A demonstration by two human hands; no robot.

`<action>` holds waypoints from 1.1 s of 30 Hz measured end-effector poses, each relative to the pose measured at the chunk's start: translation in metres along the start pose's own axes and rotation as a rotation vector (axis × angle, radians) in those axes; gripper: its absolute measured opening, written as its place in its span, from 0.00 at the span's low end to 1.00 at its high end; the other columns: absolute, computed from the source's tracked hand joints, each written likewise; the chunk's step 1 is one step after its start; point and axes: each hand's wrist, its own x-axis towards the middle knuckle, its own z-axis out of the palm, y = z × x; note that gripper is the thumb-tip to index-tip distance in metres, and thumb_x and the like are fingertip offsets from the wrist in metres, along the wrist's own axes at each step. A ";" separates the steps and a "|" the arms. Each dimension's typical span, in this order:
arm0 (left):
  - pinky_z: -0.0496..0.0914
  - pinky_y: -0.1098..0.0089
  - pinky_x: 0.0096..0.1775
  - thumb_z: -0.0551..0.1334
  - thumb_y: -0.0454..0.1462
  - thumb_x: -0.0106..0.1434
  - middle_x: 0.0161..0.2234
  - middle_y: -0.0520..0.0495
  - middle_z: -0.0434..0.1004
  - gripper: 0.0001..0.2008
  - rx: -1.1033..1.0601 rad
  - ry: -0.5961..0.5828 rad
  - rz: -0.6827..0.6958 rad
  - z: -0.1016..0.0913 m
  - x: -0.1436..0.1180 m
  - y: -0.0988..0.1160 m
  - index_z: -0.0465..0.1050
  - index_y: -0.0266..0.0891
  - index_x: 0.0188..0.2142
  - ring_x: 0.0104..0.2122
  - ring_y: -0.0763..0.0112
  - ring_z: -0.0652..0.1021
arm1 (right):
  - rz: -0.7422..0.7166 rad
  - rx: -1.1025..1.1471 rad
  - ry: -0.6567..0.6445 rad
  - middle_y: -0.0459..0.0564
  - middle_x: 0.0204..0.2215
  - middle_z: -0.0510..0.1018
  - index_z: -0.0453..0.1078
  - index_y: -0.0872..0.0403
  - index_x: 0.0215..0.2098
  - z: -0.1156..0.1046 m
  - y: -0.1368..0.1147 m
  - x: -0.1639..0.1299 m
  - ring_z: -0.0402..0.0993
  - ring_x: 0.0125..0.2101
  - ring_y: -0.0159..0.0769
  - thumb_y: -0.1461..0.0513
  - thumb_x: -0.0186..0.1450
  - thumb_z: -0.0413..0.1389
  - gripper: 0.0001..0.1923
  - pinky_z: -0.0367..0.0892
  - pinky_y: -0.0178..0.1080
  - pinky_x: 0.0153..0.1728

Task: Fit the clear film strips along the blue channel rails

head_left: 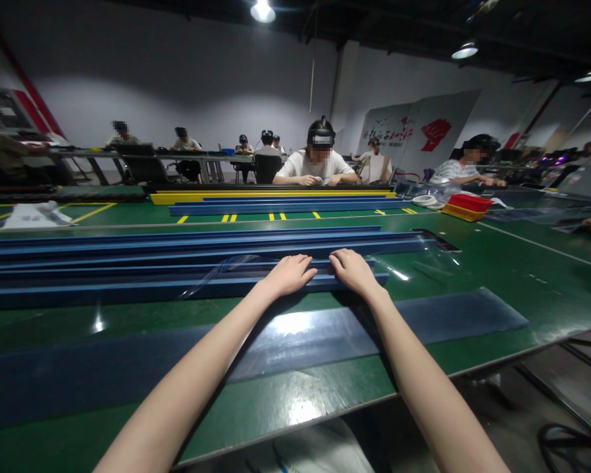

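Note:
Both my hands are on the nearest long blue channel strip [325, 282], close to its right end. My left hand [290, 273] curls over it with the fingers pointing right. Just across a small gap, my right hand [353, 270] has its bent fingers over the same strip; the undersides of the fingers are hidden. Thin clear film [221, 272] lies over the strips left of my hands. Several more blue channel strips [128, 246] run parallel behind. Under my forearms, a flat, glossy translucent sheet [448, 315] stretches along the table's front.
Farther back on the green table [546, 289] lie blue strips [285, 207] and yellow strips [276, 196]. A phone-like dark slab [440, 242] is at the strips' right end. Red and yellow bins [467, 207] stand at the back right. A person [318, 161] works opposite; others sit beyond.

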 end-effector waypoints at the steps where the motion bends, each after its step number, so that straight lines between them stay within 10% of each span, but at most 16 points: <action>1: 0.58 0.65 0.53 0.44 0.43 0.66 0.54 0.39 0.64 0.23 -0.011 0.005 -0.006 0.000 0.000 0.000 0.60 0.32 0.54 0.53 0.62 0.65 | -0.018 0.019 -0.018 0.53 0.40 0.75 0.68 0.56 0.42 0.001 -0.007 0.000 0.68 0.42 0.35 0.59 0.67 0.38 0.19 0.57 0.34 0.42; 14: 0.60 0.63 0.51 0.44 0.40 0.65 0.51 0.42 0.68 0.19 -0.021 0.014 -0.137 -0.003 0.000 -0.005 0.66 0.35 0.48 0.51 0.63 0.68 | -0.047 0.107 -0.176 0.50 0.41 0.75 0.69 0.52 0.41 0.002 0.013 0.003 0.68 0.43 0.35 0.53 0.66 0.40 0.19 0.57 0.35 0.42; 33: 0.59 0.62 0.49 0.43 0.43 0.65 0.47 0.43 0.70 0.20 0.016 0.010 -0.177 -0.002 -0.001 -0.003 0.68 0.39 0.47 0.48 0.62 0.69 | 0.079 -0.003 -0.074 0.52 0.38 0.76 0.69 0.54 0.39 -0.006 0.030 -0.003 0.69 0.40 0.37 0.58 0.64 0.45 0.14 0.59 0.35 0.40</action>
